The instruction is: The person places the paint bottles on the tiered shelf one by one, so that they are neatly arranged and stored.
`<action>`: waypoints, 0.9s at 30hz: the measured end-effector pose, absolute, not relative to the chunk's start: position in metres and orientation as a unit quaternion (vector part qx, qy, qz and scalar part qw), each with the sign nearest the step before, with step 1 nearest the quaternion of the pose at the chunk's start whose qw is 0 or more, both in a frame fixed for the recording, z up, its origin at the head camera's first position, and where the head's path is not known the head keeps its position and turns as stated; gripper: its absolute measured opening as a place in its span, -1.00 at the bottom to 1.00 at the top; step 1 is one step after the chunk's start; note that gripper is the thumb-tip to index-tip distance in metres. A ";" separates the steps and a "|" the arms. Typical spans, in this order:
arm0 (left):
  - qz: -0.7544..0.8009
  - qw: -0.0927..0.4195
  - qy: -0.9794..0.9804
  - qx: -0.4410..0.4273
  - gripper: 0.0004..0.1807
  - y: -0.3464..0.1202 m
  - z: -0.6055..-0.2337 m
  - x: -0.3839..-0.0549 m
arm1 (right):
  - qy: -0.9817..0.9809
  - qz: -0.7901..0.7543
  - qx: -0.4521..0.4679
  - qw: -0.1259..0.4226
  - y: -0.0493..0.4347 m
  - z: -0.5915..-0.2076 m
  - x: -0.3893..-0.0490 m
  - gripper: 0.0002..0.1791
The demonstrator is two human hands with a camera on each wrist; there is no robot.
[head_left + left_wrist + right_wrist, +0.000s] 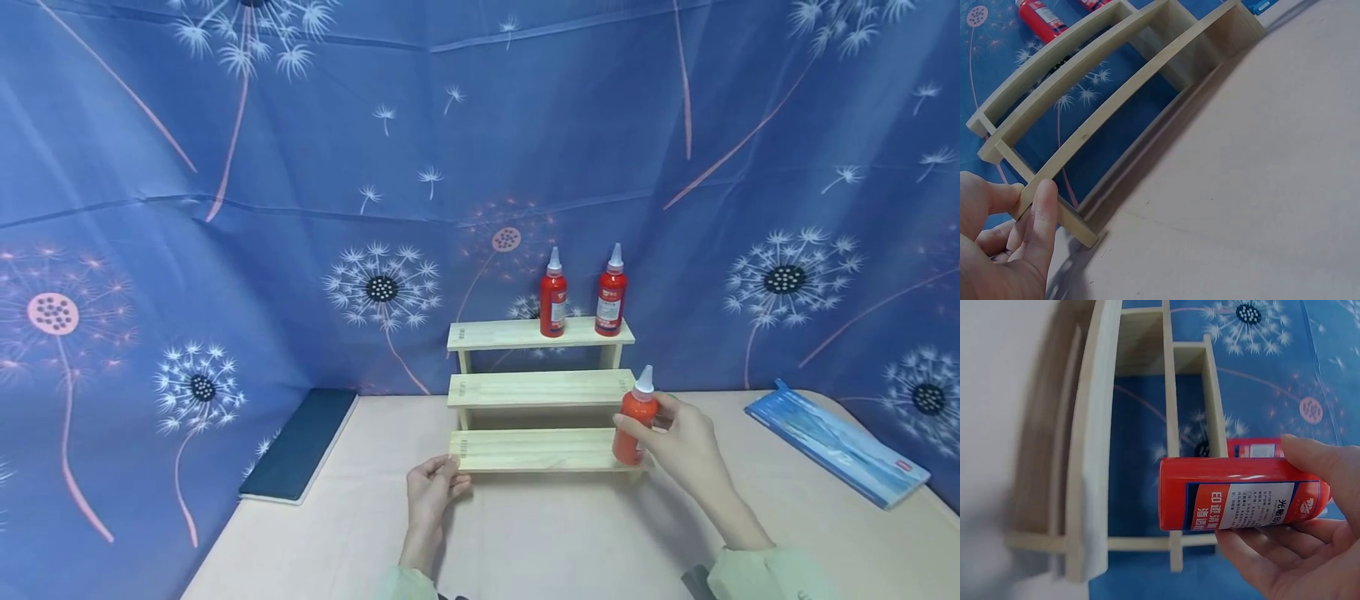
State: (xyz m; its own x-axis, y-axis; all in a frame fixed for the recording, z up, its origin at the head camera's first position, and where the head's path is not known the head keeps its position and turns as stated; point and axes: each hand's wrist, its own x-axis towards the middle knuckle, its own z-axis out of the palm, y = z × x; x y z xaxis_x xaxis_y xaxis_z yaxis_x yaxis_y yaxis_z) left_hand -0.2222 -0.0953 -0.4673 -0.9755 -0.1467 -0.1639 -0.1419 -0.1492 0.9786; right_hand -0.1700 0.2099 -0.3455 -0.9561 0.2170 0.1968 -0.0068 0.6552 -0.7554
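Note:
A three-step wooden rack (540,389) stands on the table against the cloth. My left hand (432,500) pinches the left end of its lowest step; in the left wrist view, thumb and fingers (1041,219) grip the corner of the board. In my right hand (690,442) is a red squeeze bottle (636,421) with a white pointed cap, held upright in front of the right end of the lower steps. The right wrist view shows the label of this bottle (1244,497) facing the camera. Two similar red bottles, one left (553,300) and one right (611,298), stand on the top step.
A dark flat notebook (303,446) lies on the table at the left. To the right lies a blue flat packet (836,446). Behind everything hangs a blue dandelion-print cloth (480,150). The table (555,542) is pale.

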 end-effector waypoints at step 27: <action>-0.757 0.013 -0.645 0.104 -0.61 -0.096 -0.467 -0.222 | -0.890 0.428 0.051 0.152 0.133 -0.297 -0.256 -0.47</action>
